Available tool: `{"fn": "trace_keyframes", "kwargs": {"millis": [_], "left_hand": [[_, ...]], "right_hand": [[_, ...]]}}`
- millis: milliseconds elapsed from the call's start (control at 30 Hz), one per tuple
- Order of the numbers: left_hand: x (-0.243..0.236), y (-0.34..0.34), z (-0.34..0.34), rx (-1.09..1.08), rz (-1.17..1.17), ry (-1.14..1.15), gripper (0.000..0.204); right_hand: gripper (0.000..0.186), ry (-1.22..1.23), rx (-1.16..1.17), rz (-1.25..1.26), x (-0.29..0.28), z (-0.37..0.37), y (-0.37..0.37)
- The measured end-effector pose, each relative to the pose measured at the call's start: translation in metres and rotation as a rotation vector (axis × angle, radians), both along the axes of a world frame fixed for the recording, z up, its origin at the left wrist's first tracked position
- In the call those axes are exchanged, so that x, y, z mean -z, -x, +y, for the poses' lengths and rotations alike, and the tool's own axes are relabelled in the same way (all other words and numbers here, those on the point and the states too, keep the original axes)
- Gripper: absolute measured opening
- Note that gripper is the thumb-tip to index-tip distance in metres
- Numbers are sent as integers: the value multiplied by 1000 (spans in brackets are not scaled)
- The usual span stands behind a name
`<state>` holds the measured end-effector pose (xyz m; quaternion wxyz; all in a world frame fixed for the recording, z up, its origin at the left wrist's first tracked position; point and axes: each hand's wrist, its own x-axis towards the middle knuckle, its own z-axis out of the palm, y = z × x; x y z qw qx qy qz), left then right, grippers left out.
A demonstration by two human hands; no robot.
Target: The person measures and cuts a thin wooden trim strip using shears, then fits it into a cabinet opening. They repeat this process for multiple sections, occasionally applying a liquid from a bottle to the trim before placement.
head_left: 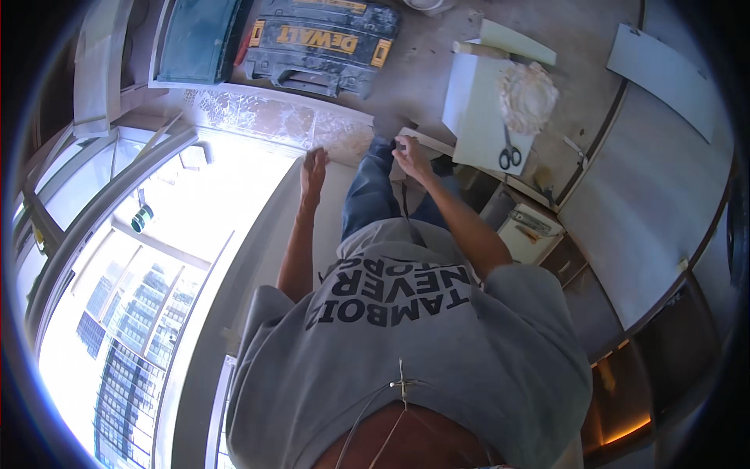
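My left hand (314, 173) is raised beside the window-side ledge, its fingers stretched upward and holding nothing that I can see. My right hand (412, 160) is in front of my jeans (370, 186), with thumb and fingertips pinched together. A small dark spot shows at those fingertips, too small to name. Below that hand a thin dark strap (405, 199) runs down toward my grey T-shirt (391, 336). Scissors (510, 156) with dark handles lie to the right of the right hand, on a pale sheet (478, 109) beside a crumpled, whitish round bundle (528, 95).
A dusty dark tool case (316, 74) with yellow latches lies ahead, with a teal box (199, 39) to its left. A bright window (156, 305) fills the left side. A white panel (664, 74) lies far right. Small items sit on a pale tray (525, 242) at right.
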<state>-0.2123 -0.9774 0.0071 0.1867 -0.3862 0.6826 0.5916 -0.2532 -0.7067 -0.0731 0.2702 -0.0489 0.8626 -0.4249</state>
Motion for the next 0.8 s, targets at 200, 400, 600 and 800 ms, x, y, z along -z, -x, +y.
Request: {"fn": "trace_keyframes", "kwargs": {"millis": [200, 400, 600, 800], "left_hand": [[22, -108, -14, -251, -294, -108, 52], [43, -123, 7, -440, -348, -225, 53], [74, -85, 26, -402, -265, -223, 46], [125, -32, 29, -164, -113, -91, 40]], "right_hand": [[54, -219, 87, -173, 115, -17, 38], [62, -446, -56, -262, 150, -38, 80], [65, -462, -240, -187, 182, -45, 90], [47, -325, -388, -385, 182, -44, 92]]}}
